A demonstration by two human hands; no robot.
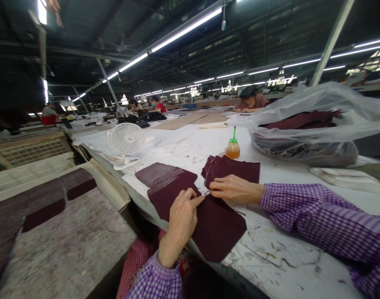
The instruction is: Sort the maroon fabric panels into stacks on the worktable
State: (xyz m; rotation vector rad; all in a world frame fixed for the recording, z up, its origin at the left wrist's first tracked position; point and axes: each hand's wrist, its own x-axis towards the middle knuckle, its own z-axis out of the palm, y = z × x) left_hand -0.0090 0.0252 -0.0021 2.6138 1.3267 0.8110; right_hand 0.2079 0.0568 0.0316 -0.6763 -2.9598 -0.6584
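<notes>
A maroon fabric piece point(219, 226) with angled corners hangs slightly over the table's near edge. At its far edge, the curled fingers of my left hand point(183, 211) pinch it near the corner, thumb and index close together. From the right, my right hand point(231, 189) has its fingertips closed at the same edge, a short gap from the left ones. A fanned stack of maroon pieces point(236, 169) lies just beyond my right hand. To the left are more overlapping maroon pieces point(165, 176), some showing a greyish speckled side. What lies under my fingertips is partly hidden.
A small white fan point(127, 139) stands at the left table edge. Behind the stack is an oil bottle point(232, 147) with a green spout. A clear plastic bag point(305, 143) of dark fabric fills the right. A lower board point(80, 236) holds fabric; co-workers sit farther back.
</notes>
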